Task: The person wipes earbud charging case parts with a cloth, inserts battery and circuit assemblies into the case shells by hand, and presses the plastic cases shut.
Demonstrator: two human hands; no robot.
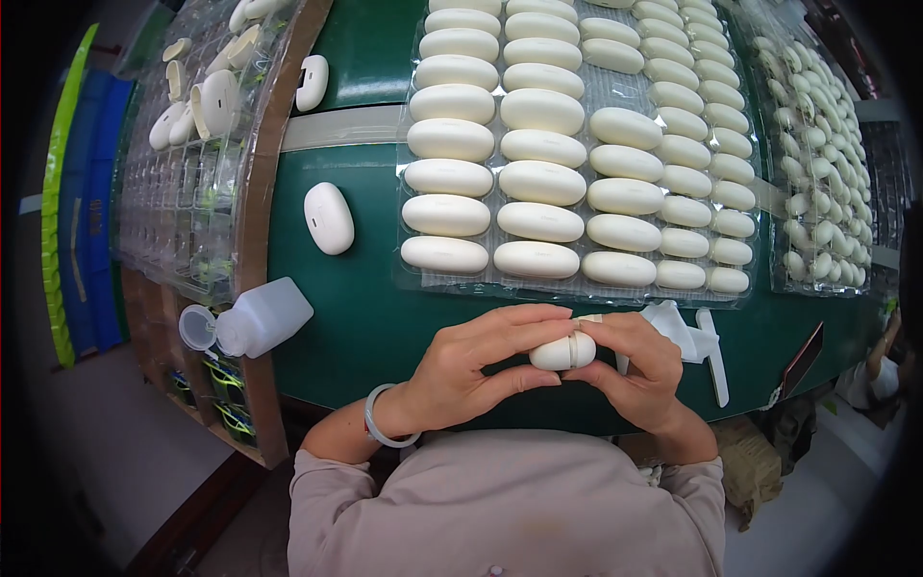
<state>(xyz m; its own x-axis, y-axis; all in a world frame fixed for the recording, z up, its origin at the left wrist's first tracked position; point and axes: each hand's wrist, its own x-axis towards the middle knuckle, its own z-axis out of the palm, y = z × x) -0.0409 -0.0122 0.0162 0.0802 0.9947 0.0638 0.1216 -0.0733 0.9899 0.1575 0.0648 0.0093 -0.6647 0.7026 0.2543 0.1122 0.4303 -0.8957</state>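
Close to the table's front edge, a small white rounded case (552, 356) with a seam or gap around it is held between my two hands. My left hand (466, 367) pinches it from the left with thumb and fingers. From the right, the thumb and fingers of my right hand (636, 365) close on its other end. Part of the case is hidden behind the fingers. Another white oval case (330, 219) with a small dark slot lies on the green table to the left. Beside my right hand are a crumpled white cloth (681, 333) and a flat white strip (713, 358).
A clear tray (577, 288) with rows of white oval shells stands ahead. Another tray (817, 283) of small white parts is on the right. At left are a translucent bottle (274, 315), stacked clear trays (183, 212) and a brown wooden edge (252, 192). A dark flat object (803, 361) lies far right.
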